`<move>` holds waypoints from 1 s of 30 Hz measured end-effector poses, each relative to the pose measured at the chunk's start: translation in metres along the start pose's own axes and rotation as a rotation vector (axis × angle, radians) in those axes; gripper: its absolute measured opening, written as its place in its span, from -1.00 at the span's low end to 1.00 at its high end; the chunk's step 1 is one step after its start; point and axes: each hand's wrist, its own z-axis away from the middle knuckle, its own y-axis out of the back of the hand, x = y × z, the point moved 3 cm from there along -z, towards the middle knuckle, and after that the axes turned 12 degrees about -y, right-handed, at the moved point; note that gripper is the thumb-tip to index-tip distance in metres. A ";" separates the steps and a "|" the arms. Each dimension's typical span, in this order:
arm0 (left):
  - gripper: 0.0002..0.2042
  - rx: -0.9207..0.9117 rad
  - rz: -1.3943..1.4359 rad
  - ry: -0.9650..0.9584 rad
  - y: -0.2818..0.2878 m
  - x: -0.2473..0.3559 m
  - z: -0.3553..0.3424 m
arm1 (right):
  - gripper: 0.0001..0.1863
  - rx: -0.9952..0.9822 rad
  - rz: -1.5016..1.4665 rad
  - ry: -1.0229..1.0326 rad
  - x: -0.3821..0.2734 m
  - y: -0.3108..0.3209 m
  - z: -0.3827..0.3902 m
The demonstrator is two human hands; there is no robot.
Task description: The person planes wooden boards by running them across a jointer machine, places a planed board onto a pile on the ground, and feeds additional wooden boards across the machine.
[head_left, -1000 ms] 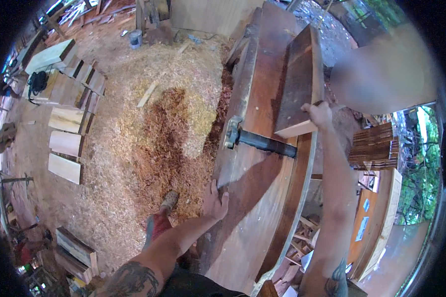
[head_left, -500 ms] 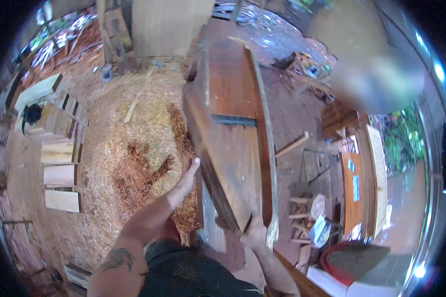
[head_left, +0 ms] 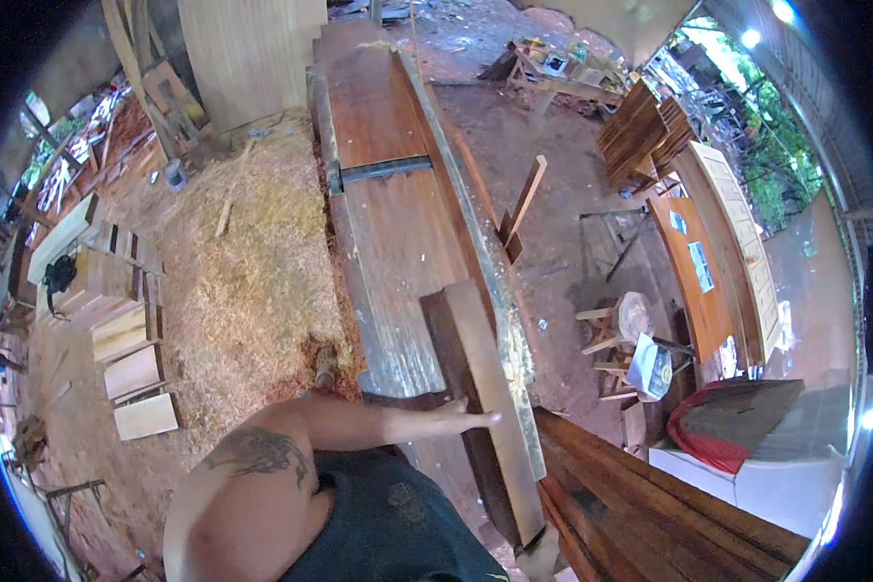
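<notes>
Board (head_left: pixel 504 468): rectangular, brown, inclined lengthwise; far end over the near part of the desk (head_left: pixel 390 238), close to its right edge; near end at the desk's near right corner.
Left hand (head_left: pixel 464 420): in contact with the board at mid-length; fingers extended and apart from the thumb, laid across the board, not closed around it.
Right hand (head_left: pixel 539 557): at the near end of the board, in contact; partly hidden by the board and cut by the lower rim of the view; closure cannot be determined.
Desk surface: reddish-brown wood, long and narrow; raised rail (head_left: pixel 461 218) along the right edge.
Crossbar (head_left: pixel 388 169): dark, spanning the desk from left edge to rail, toward the far end.
Shavings (head_left: pixel 272 262): pale, spread over the floor along the left edge of the desk.
Dark planks (head_left: pixel 655 495): long, lying beside the near right corner of the desk.
Stool (head_left: pixel 634 315): round-topped, well apart from the desk's right edge.
</notes>
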 end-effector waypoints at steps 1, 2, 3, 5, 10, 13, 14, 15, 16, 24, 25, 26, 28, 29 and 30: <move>0.39 0.051 -0.015 0.036 -0.006 0.004 -0.010 | -0.02 -0.060 0.069 -0.102 0.009 -0.006 -0.011; 0.38 0.143 0.077 0.025 -0.009 0.006 -0.016 | -0.02 -0.037 0.043 -0.020 0.009 -0.004 -0.017; 0.37 0.162 0.167 -0.034 -0.010 0.008 -0.023 | -0.05 -0.007 0.003 -0.013 0.007 -0.004 -0.035; 0.36 0.166 0.239 -0.074 -0.014 0.013 -0.039 | -0.07 0.021 -0.041 0.001 -0.011 -0.004 -0.070; 0.29 0.626 0.031 -0.175 0.033 0.045 -0.067 | 0.04 0.123 -0.064 0.226 -0.090 -0.005 -0.139; 0.03 0.614 0.129 -0.213 0.072 0.057 -0.076 | 0.05 0.075 0.018 0.192 -0.118 -0.003 -0.174; 0.03 0.626 0.118 -0.186 0.084 0.056 -0.078 | 0.05 0.048 0.008 0.195 -0.126 -0.005 -0.183; 0.01 0.614 0.169 -0.227 0.096 0.057 -0.083 | 0.08 0.082 -0.016 0.229 -0.135 -0.005 -0.190; -0.02 0.573 0.228 -0.260 0.105 0.055 -0.088 | 0.11 0.118 -0.042 0.248 -0.143 -0.005 -0.197; -0.19 0.663 0.284 -0.400 0.219 0.049 -0.130 | 0.10 0.107 -0.027 0.258 -0.221 -0.026 -0.278; -0.18 0.592 0.354 -0.465 0.234 0.056 -0.132 | 0.08 0.135 -0.039 0.258 -0.233 -0.027 -0.291; -0.17 0.608 0.364 -0.528 0.251 0.065 -0.131 | 0.08 0.111 -0.038 0.279 -0.246 -0.031 -0.303; -0.12 0.593 0.361 -0.519 0.279 0.080 -0.125 | 0.06 0.151 -0.096 0.279 -0.271 -0.035 -0.327; -0.06 0.613 0.269 -0.458 0.297 0.084 -0.118 | 0.06 0.134 -0.103 0.304 -0.285 -0.039 -0.339; -0.06 0.634 0.294 -0.406 0.314 0.089 -0.116 | 0.06 0.142 -0.087 0.291 -0.298 -0.043 -0.351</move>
